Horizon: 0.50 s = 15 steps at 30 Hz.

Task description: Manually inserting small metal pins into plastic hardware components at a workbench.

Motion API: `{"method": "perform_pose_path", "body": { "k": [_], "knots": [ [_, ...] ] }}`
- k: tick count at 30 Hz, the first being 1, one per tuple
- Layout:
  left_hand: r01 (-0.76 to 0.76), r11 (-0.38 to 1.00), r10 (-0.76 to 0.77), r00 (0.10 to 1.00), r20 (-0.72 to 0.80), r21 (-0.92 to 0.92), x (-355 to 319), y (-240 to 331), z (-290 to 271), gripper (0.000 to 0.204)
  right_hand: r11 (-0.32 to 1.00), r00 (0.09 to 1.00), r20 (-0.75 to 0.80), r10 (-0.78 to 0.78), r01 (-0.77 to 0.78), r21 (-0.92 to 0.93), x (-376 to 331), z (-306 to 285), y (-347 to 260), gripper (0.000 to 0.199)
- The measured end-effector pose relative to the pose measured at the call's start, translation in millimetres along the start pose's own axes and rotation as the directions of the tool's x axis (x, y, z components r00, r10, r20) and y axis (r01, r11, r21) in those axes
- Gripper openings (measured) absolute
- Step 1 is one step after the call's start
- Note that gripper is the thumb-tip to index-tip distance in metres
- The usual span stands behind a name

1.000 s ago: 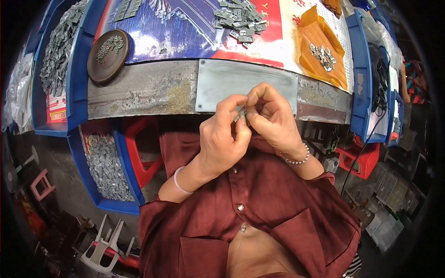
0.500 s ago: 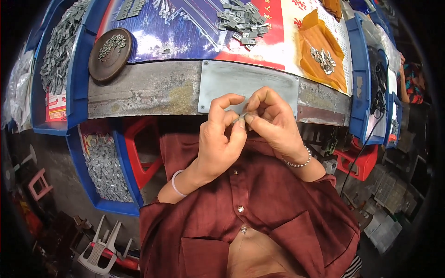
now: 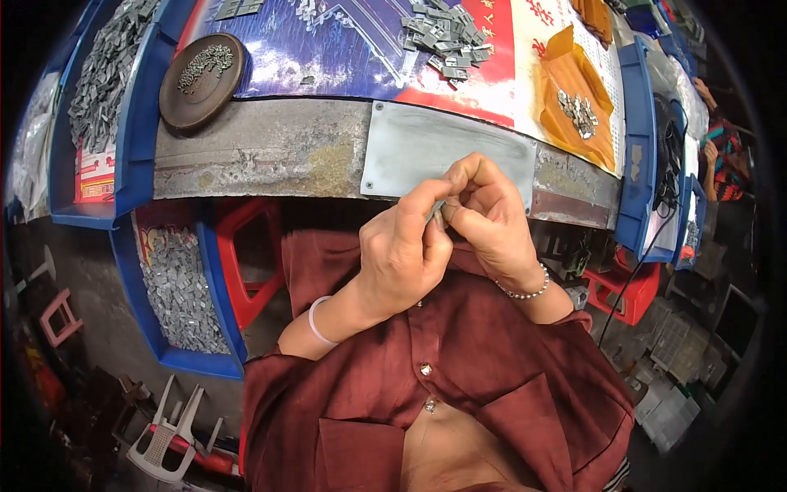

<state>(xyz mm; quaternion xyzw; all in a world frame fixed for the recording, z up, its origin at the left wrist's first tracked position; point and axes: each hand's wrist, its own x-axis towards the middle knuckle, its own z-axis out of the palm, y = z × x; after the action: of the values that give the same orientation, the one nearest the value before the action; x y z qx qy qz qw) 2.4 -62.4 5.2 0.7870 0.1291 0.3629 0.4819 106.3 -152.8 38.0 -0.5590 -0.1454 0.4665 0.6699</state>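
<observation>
My left hand (image 3: 403, 256) and my right hand (image 3: 496, 234) meet in front of my chest, at the near edge of the bench. Between their fingertips they pinch a small grey piece (image 3: 435, 211), most of it covered by the fingers. Both hands are closed, thumbs and forefingers pressed together. Just beyond them a pale metal plate (image 3: 410, 152) is fixed to the bench edge. Farther back lies a pile of flat grey pieces (image 3: 451, 41) on a printed sheet. Small metal parts (image 3: 578, 113) rest on folded orange paper (image 3: 602, 141) to the right.
A round brown dish (image 3: 184, 119) with tiny metal bits stands at the left of the bench (image 3: 262, 156). Blue bins of grey pieces flank it, one lower bin (image 3: 209, 361) beside a red stool (image 3: 250, 283). Another blue bin (image 3: 635, 164) borders the right end. Another person's arm shows far right.
My left hand has turned inward and its forefinger has closed toward the right hand's fingers, covering more of the grey piece. The whole view has shifted slightly.
</observation>
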Motion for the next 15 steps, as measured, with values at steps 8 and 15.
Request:
{"method": "perform_pose_path", "body": {
  "k": [8,15],
  "knots": [
    [0.57,0.649,-0.506,0.818,0.275,-0.504,5.2,3.7,-16.7,0.037,0.998,0.997,0.054,0.056,-0.055,-0.032,-1.0,-1.2,-6.2,0.025],
    [0.66,0.528,-0.545,0.746,0.383,-0.535,13.9,6.3,-27.0,0.039,0.943,0.993,0.101,-0.055,0.085,-0.323,1.1,-11.8,-14.1,0.024]
  ]
}}
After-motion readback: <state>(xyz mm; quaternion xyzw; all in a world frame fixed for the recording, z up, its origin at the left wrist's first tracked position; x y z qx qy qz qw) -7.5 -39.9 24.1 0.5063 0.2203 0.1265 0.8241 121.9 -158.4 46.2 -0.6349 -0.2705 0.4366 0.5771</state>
